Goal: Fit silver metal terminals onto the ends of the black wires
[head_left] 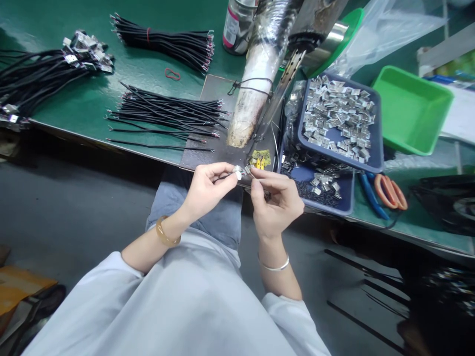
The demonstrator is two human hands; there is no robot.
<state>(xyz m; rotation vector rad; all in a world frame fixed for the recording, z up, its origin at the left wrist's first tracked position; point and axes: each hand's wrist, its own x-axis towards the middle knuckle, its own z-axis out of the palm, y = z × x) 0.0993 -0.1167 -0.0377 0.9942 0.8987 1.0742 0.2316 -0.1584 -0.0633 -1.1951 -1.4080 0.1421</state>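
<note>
Centrally, just off the near edge of the worktop [92,106], the two hands met over the person's lap, and everything turned on the small gap between them. The left hand [204,190] had thumb and forefinger pinched together on a small metal shell [238,171], with what looked like a thin black wire running back through the palm, though that part was hard to make out. The right hand [276,200] lay at 3 o'clock from the shell, its own finger and thumb drawn together on a tiny part [248,169] too small to identify, the two pieces touching or very nearly so. Their shared axis ran roughly 9 to 3 o'clock, so each grip faced the other end-on, and neither hand was clearly nearer; the shell sat a shade closer to the left fingertips. At 12 o'clock from the pinch, just beyond it, stood a dark plate [208,155] carrying a wrapped tool [256,84] and a yellow fixture [260,160]. At 2 o'clock lay a blue tray [376,160] heaped with more shells, with a second tray [345,207] below it. Loose wires [166,111] lay at 10 o'clock, well apart, and scissors [389,190] at 3 o'clock beyond the trays.
</note>
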